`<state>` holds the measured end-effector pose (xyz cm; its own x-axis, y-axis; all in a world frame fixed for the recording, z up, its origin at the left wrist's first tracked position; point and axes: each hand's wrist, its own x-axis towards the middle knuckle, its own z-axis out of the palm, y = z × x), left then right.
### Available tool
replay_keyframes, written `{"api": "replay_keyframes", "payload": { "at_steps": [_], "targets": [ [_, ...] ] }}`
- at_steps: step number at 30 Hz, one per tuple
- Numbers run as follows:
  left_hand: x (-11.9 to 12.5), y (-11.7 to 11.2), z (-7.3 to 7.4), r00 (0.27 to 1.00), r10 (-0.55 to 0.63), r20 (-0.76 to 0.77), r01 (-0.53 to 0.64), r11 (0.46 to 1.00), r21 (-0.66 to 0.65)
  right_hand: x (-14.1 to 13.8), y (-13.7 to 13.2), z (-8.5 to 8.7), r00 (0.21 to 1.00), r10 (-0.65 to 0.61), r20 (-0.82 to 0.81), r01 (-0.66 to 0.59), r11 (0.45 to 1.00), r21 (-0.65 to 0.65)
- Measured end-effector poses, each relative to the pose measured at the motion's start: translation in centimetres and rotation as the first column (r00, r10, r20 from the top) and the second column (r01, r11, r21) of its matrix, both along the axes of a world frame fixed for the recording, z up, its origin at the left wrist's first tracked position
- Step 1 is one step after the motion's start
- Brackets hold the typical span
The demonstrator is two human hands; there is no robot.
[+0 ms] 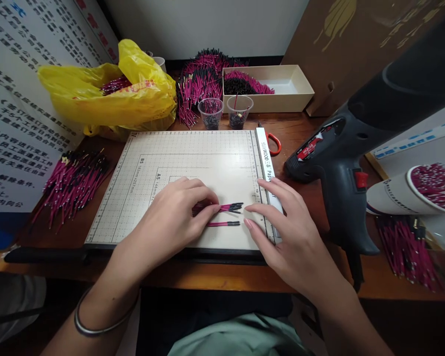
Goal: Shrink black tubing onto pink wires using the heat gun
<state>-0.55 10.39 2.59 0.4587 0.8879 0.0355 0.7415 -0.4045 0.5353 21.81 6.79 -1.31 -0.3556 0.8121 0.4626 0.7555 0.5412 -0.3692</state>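
Observation:
My left hand (178, 212) lies fingers-down on a small bunch of magenta wire pieces with black tips (230, 207) on the cream cutting board (152, 168), pressing them flat. One more wire piece (224, 224) lies just below them. My right hand (285, 227) rests open to the right of the wires, its fingers spread over the board's edge and the paper-cutter ruler arm (266, 165), fingertips close to the wire ends.
A dark heat gun (341, 163) stands at the right. Piles of magenta wires lie at left (72, 180), back (203, 74) and right (408, 252). Also there: a yellow bag (133, 94), two clear cups (224, 112), a cardboard tray (282, 89), a white cup of wires (419, 190), orange-handled scissors (273, 142).

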Motion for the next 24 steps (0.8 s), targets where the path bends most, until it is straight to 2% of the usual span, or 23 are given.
{"api": "replay_keyframes", "payload": {
  "at_steps": [8, 13, 16, 24],
  "targets": [
    [-0.1, -0.4, 0.5, 0.998, -0.040, -0.038, 0.041, 0.999, 0.009, 0.0, -0.1, -0.1, 1.000, -0.011, -0.005, 0.011, 1.000, 0.013],
    [0.4, -0.5, 1.3, 0.964, -0.106, -0.245, 0.130, 0.988, 0.086, 0.1, 0.0, -0.2, 1.000, -0.013, 0.000, 0.013, 1.000, 0.026],
    [0.4, -0.3, 1.5, 0.941, -0.122, -0.316, 0.162, 0.981, 0.105, 0.0, -0.1, -0.2, 1.000, -0.019, 0.007, 0.019, 1.000, 0.023],
    [-0.1, 0.4, 0.3, 0.912, -0.202, -0.357, 0.280, 0.942, 0.185, 0.0, -0.4, 0.0, 1.000, -0.024, 0.013, 0.024, 0.999, -0.025]
  ]
}}
